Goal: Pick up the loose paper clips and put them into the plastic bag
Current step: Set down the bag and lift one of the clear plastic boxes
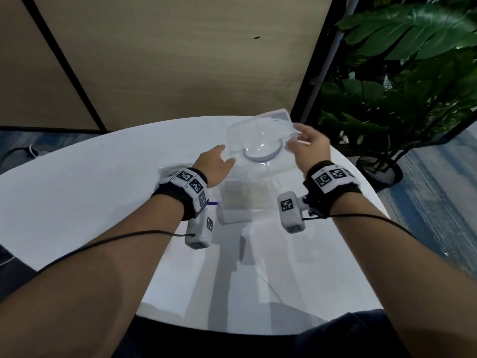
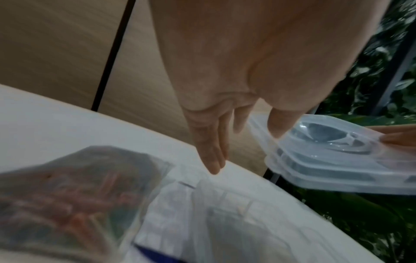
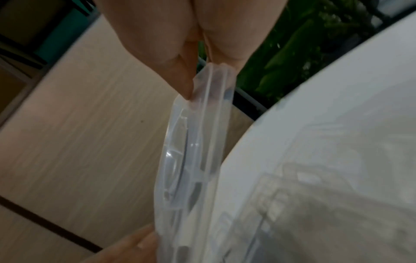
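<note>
**Clear lid held over the white bench, bag of clips at left**

At centre-left of the head view, a plastic bag (image 1: 175, 168) lies flat on the white bench (image 1: 77, 182), mostly hidden behind the left wrist. The left wrist view shows what the head view does not: the plastic bag (image 2: 74, 192) takes up the lower left of the frame, with blurred reddish and dark contents that may be paper clips. Its long axis cannot be told.

The left hand (image 1: 215, 165) reaches forward with fingers straight and relaxed, palm down, its tips at the left edge of a clear lid (image 1: 260, 146); in its wrist view the fingers (image 2: 211, 156) hang extended, gripping nothing.

Below the lid, a clear box (image 1: 244, 200) stands on the bench between the two wrists.

The lid is raised off the bench, tilted, with a round moulded centre. The right hand (image 1: 309, 146) pinches its right edge; the right wrist view shows the lid (image 3: 191, 160) edge-on, running from top to bottom of the frame, thumb and fingers clamped at its upper end.

At the upper right stands a leafy plant (image 1: 413, 60).
</note>
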Demonstrator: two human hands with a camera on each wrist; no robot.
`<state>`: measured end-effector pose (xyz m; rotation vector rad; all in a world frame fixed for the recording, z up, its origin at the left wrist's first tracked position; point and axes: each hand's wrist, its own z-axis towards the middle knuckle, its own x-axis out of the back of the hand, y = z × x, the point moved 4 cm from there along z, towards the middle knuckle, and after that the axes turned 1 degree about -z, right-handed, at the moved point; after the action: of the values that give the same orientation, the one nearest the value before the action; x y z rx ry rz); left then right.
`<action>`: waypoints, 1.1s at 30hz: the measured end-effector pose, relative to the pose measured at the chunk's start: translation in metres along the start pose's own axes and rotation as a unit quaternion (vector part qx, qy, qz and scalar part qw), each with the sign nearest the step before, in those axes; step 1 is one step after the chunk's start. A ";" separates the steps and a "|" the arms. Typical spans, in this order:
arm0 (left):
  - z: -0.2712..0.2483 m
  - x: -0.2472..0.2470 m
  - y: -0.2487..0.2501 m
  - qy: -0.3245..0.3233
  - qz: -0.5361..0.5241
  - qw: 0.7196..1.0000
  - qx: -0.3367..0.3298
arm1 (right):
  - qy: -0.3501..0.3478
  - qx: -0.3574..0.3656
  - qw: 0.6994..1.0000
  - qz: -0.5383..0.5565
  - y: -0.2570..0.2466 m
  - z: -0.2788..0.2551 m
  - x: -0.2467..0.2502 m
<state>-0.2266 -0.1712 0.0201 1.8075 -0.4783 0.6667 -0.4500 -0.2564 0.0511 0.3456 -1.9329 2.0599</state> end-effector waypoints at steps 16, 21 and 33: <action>-0.021 -0.021 -0.036 -0.007 0.068 0.991 0.118 | -0.135 -0.066 0.945 -0.291 0.069 -0.016 -0.055; -0.021 -0.030 -0.037 -0.024 0.122 0.982 0.141 | -0.151 -0.064 0.922 -0.352 0.062 -0.020 -0.056; -0.042 -0.032 -0.054 -0.022 -0.181 0.960 0.211 | -0.175 -0.242 0.926 -0.232 0.094 -0.035 -0.025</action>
<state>-0.2264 -0.1143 -0.0288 2.2413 -0.0204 0.4964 -0.4608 -0.2283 -0.0482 0.9910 -2.1997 1.2349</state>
